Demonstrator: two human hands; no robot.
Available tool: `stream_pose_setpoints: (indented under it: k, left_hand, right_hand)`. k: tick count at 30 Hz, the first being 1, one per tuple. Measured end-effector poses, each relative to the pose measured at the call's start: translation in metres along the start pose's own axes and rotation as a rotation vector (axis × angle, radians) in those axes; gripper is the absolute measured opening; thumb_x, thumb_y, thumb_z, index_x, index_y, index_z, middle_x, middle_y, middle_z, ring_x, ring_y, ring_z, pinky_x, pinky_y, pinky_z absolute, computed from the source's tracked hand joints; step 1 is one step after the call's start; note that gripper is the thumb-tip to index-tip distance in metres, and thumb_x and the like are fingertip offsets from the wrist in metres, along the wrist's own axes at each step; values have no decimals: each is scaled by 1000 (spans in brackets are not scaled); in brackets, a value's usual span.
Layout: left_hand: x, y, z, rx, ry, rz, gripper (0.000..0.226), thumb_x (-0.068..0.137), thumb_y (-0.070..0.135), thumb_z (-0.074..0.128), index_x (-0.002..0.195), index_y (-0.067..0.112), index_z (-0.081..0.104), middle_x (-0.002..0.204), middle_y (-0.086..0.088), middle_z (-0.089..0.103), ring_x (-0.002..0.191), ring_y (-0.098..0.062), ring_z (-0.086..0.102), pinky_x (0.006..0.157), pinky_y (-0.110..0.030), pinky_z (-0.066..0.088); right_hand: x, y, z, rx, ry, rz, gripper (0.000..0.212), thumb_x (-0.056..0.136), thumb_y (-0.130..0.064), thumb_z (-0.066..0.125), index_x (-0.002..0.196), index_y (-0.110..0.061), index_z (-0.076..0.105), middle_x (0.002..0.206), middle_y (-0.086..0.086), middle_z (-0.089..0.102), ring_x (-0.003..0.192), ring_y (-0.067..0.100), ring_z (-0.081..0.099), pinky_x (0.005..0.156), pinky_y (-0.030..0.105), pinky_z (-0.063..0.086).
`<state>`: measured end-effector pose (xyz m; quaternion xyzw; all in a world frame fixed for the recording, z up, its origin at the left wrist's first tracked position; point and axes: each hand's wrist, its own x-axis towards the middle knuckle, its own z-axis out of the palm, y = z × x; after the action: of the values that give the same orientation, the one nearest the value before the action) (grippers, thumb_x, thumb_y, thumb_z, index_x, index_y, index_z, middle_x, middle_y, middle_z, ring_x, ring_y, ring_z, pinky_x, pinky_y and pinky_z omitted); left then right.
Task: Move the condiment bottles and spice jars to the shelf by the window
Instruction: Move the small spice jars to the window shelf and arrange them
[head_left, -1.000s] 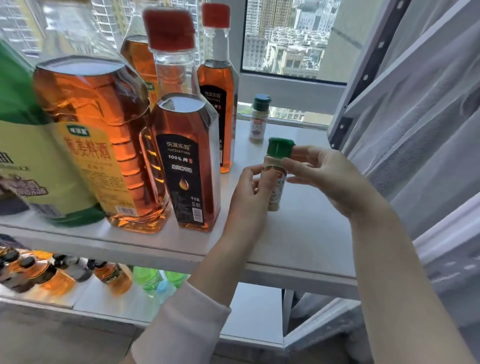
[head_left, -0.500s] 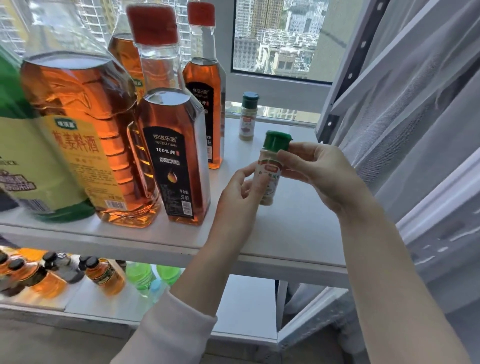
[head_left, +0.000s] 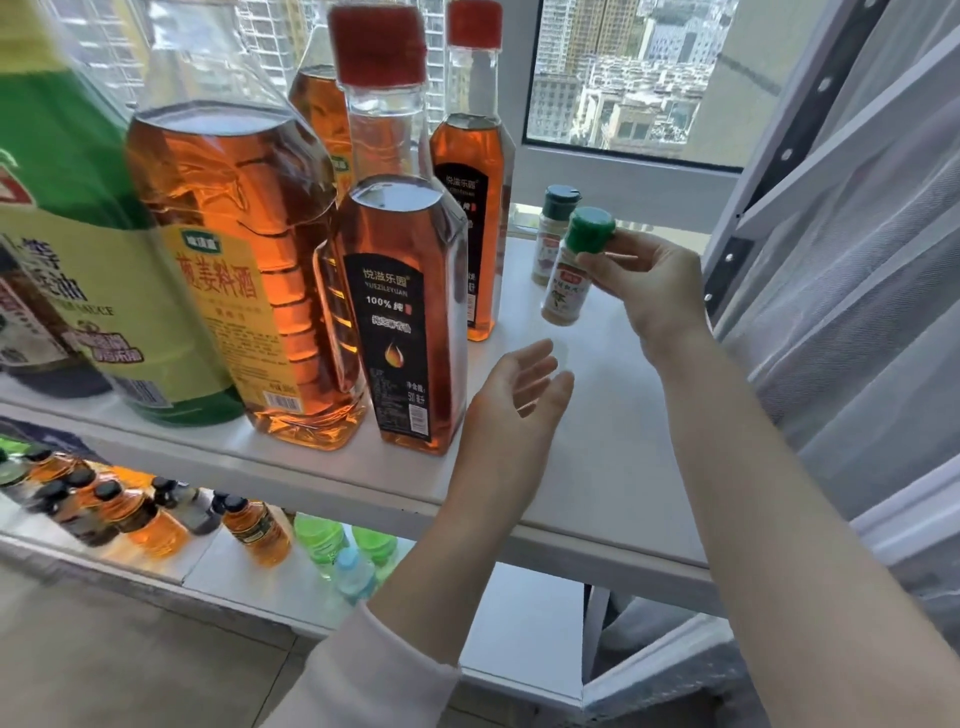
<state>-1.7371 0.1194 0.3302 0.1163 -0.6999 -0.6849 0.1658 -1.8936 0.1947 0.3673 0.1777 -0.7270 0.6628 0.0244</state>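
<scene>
My right hand (head_left: 649, 280) pinches a small spice jar (head_left: 566, 288) with a green cap near its top and holds it just above the white shelf (head_left: 597, 447). A second spice jar (head_left: 548, 244) with a dark green cap stands right behind it by the window. My left hand (head_left: 519, 389) hovers below the held jar, palm up, fingers relaxed and holding nothing. Tall amber oil bottles with red caps (head_left: 400, 312) (head_left: 470, 208) and a large cooking-wine jug (head_left: 234, 260) stand on the shelf's left half.
A green-labelled bottle (head_left: 67, 260) fills the far left. The lower shelf (head_left: 260, 577) carries several small amber bottles and green drink bottles. A white net curtain (head_left: 857, 312) hangs at the right, beside a window frame (head_left: 623, 176).
My left hand has let go of the spice jar and dropped lower, opening. My right hand has carried the jar farther back, toward the other spice jar.
</scene>
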Motion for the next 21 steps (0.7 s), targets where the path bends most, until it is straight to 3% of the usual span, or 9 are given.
stream_pose_setpoints:
  k: [4,7,11,14,21]
  left_hand:
    - [6,5,4,137,18,40,34,92,25,54,126,25,49,120,8,58,108,0,54,90,-12,42]
    - [10,8,9,540,62,167,40,92,26,53,130,20,46,128,1,53,119,-12,47,101,-27,37]
    - [15,5,13,1005,46,272,45,93,31,49,135,18,40,134,-3,47,124,-21,40,103,-31,31]
    - [18,-1,14,1083,25,263,47,94,32,48,137,18,36,136,-4,43,124,-23,39,101,-32,31]
    - [20,-8,15,1104,-4,233,47,94,34,47,137,19,37,139,-4,41,128,-21,35,103,-31,29]
  right_hand:
    - [16,8,10,-42,-24,-10,36,73,-11,77,108,-8,68,103,5,71,97,19,67,95,40,51]
    - [26,13,14,-69,-24,0,36,73,-11,77,107,-8,68,102,4,70,97,19,67,95,41,51]
    - [32,19,18,-83,-18,11,33,72,-10,77,105,-9,69,96,0,70,93,17,67,94,39,51]
    - [32,23,22,-72,-37,20,32,73,-10,77,104,-11,70,92,-5,69,90,12,67,94,36,51]
    - [33,23,20,-20,-55,40,36,75,-4,74,111,-6,67,99,2,69,95,17,66,97,37,49]
